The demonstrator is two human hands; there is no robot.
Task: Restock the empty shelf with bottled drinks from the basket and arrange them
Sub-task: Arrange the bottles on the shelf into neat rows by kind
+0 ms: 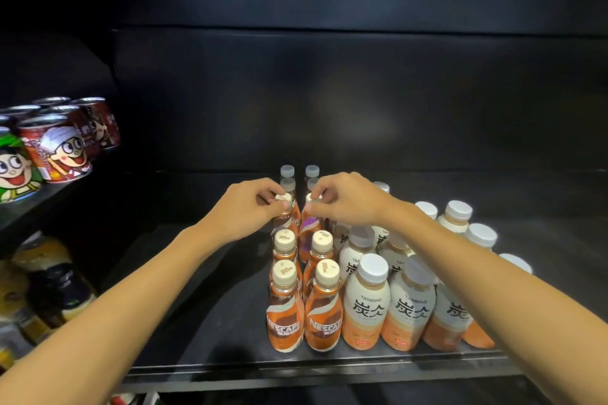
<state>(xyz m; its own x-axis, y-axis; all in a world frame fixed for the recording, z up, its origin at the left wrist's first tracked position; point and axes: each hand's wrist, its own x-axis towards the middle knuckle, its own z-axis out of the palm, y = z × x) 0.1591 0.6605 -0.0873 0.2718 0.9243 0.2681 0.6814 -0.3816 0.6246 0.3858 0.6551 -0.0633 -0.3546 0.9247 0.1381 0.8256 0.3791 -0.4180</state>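
Head camera gives me one wide look down onto a black shelf [210, 322]. Far left, on a neighbouring shelf, I see cartoon-faced cans [56, 148], and below them some jars [49, 276] too dim to read. Moving right, my left hand [253, 207] reaches in with its fingers curled round the cream cap of a brown coffee bottle [285, 219] in the third row back. Just beside it, my right hand [345, 199] pinches the cap of the neighbouring coffee bottle [309, 227], which carries a purple patch on its label. Both bottles stand upright on the shelf, in two columns with four more orange coffee bottles [284, 309] in front of them and grey-capped bottles [299, 174] behind. Right of these columns, touching them, stand the pale latte bottles [367, 302] with white caps, several rows deep, some hidden under my right forearm. I cannot see the basket.
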